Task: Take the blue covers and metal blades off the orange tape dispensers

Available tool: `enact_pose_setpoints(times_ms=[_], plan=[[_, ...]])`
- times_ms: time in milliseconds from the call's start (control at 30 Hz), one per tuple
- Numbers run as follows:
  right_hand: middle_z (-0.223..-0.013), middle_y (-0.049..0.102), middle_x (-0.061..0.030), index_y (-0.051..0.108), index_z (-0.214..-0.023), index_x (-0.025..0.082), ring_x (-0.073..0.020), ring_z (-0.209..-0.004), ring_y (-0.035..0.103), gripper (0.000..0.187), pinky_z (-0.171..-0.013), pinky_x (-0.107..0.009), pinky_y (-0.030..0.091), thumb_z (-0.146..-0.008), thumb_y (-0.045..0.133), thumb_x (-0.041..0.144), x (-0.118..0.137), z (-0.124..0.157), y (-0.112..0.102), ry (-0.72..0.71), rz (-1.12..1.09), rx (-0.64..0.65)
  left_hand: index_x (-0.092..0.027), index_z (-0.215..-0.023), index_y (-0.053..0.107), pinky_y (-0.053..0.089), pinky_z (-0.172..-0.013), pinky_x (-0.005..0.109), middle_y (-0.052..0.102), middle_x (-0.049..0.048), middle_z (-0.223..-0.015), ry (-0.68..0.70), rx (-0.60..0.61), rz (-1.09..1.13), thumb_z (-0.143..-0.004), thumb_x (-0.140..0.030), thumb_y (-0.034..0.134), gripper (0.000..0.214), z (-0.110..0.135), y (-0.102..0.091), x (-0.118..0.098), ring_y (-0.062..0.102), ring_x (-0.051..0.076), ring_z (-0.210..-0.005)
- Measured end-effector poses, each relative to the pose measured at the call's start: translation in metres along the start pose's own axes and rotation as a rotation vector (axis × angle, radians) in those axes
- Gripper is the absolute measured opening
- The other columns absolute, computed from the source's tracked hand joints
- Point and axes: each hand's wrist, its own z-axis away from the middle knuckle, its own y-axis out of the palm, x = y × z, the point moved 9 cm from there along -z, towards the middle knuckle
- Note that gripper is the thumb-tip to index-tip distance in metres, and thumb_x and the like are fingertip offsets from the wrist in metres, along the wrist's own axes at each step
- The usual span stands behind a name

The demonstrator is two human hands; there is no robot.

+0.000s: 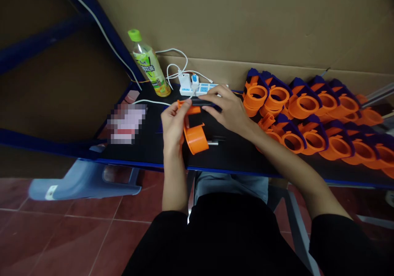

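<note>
My left hand (172, 122) is closed round an orange plastic part (195, 136), a cup-shaped ring with a flat arm on top. My right hand (226, 108) pinches a dark, slim piece (203, 102) against the top of that orange arm. Both hands meet above the black tabletop (234, 153). A short metal pin (213, 143) lies on the table just right of the orange cup.
Two rows of several orange-and-purple assembled parts (310, 116) fill the table's right side. A green-capped drink bottle (149, 65) and a white power strip (197, 86) with cables stand at the back. A blurred pink item (126, 122) lies left. A cardboard wall (246, 26) is behind.
</note>
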Motion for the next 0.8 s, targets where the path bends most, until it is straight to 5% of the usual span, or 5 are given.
enact_pose_setpoints(times_ms=[100, 200, 300, 467, 800], plan=[[-0.128, 0.067, -0.0123, 0.079, -0.132, 0.020, -0.0257, -0.121, 0.060, 0.032, -0.102, -0.041, 0.052, -0.106, 0.066, 0.034, -0.031, 0.016, 0.011, 0.133, -0.035, 0.004, -0.022, -0.064, 0.051, 0.013, -0.040, 0.028, 0.037, -0.0064, -0.048, 0.083, -0.219, 0.053, -0.092, -0.053, 0.081, 0.051, -0.008, -0.035, -0.007, 0.028, 0.007, -0.040], [-0.111, 0.074, -0.0084, 0.083, -0.122, 0.018, -0.0179, -0.098, 0.066, 0.026, -0.090, -0.032, 0.053, -0.100, 0.074, 0.028, -0.055, 0.033, 0.045, 0.293, -0.145, 0.247, -0.021, -0.070, 0.053, 0.012, -0.042, 0.030, 0.052, -0.0023, -0.057, 0.133, -0.316, 0.087, -0.100, -0.049, 0.071, 0.045, -0.012, -0.053, -0.012, 0.029, 0.007, -0.041], [-0.106, 0.079, -0.0069, 0.084, -0.122, 0.018, -0.0156, -0.096, 0.068, 0.025, -0.090, -0.029, 0.050, -0.102, 0.072, 0.026, -0.057, 0.043, 0.067, 0.354, -0.125, 0.387, -0.021, -0.073, 0.054, 0.011, -0.043, 0.031, 0.061, 0.0000, -0.066, 0.133, -0.312, 0.066, -0.102, -0.049, 0.067, 0.042, -0.013, -0.051, -0.013, 0.028, 0.007, -0.043], [-0.116, 0.079, -0.0079, 0.084, -0.123, 0.022, -0.0201, -0.110, 0.065, 0.025, -0.095, -0.032, 0.047, -0.106, 0.067, 0.029, -0.043, 0.044, 0.087, 0.334, -0.023, 0.476, -0.023, -0.069, 0.045, 0.010, -0.044, 0.031, 0.040, -0.0051, -0.057, 0.126, -0.301, 0.041, -0.092, -0.051, 0.074, 0.046, -0.009, -0.042, -0.012, 0.028, 0.009, -0.043], [-0.118, 0.078, -0.0071, 0.084, -0.122, 0.021, -0.0188, -0.111, 0.065, 0.028, -0.094, -0.030, 0.046, -0.109, 0.059, 0.024, -0.033, 0.046, 0.090, 0.308, 0.017, 0.521, -0.020, -0.073, 0.055, 0.014, -0.047, 0.032, 0.047, -0.0039, -0.058, 0.113, -0.279, 0.040, -0.091, -0.044, 0.070, 0.034, -0.007, -0.039, -0.015, 0.028, 0.009, -0.044]])
